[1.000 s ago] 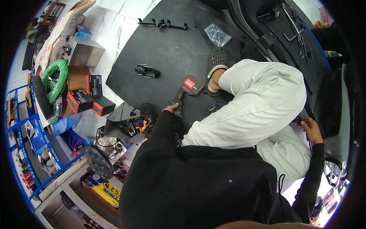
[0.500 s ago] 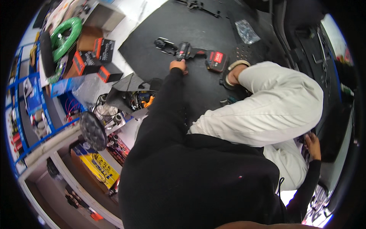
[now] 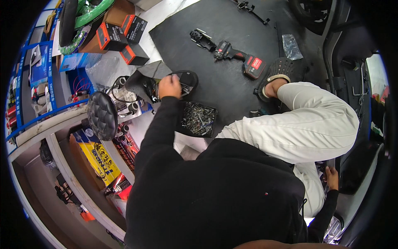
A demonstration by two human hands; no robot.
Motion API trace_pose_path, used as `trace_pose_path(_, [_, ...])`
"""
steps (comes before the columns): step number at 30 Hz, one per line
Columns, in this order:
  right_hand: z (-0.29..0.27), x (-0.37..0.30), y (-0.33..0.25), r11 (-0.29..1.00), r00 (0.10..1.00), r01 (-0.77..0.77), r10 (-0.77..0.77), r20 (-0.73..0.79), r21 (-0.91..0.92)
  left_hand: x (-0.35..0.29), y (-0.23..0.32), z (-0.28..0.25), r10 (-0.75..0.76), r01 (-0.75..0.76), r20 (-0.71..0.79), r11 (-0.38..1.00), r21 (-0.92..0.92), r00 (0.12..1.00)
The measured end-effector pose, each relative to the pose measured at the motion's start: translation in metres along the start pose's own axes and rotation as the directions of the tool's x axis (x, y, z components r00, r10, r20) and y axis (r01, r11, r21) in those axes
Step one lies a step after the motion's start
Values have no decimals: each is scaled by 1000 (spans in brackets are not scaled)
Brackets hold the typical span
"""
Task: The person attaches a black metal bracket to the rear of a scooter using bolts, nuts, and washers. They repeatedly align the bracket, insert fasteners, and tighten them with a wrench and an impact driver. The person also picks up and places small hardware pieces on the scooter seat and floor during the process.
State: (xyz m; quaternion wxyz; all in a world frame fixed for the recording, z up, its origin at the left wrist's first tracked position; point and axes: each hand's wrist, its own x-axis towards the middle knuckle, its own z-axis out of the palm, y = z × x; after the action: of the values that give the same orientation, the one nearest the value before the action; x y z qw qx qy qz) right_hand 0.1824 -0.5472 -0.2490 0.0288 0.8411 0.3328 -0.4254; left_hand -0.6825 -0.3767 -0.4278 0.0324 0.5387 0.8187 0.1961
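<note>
My left hand (image 3: 170,86) is over an open black tool bag (image 3: 139,85) to the left of the mat; its fingers are smeared by motion, and whatever they touch in the bag is hidden. Close by that wrist is a black tray (image 3: 216,116) full of loose screws. A cordless power drill (image 3: 222,49) with a red and black battery (image 3: 253,67) lies on the dark mat, apart from both hands. Down at the right, beside my bent leg, my right hand (image 3: 331,178) has its fingers curled at a dark part that I cannot make out.
Orange and black boxes (image 3: 111,36) are stacked at the far left, in front of a green ring-shaped cover (image 3: 89,16). A round black stool seat (image 3: 102,116) stands by the shelving. On the mat (image 3: 174,45) lie a clear plastic bag (image 3: 292,47) and a black bracket (image 3: 251,11). My clog (image 3: 280,68) rests there too.
My left hand has left the drill and moved left and nearer, over the tool bag. The screw tray has come into sight. My right hand stays low beside the leg. The whole view has shifted.
</note>
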Motion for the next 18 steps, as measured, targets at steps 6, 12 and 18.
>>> trace_pose_path(6, [0,-3,-8,998,998,-41,44,38,-57,-56,-93,-66,-560,-43,650,740,671,514])
trace_pose_path(12, [-1,-1,-21,996,998,57,-57,2,-66,-61,-91,-25,-500,-131,771,800,586,395])
trace_pose_path(18, [-1,11,-19,995,998,64,-65,-13,-71,-37,-105,27,-637,287,567,757,587,522])
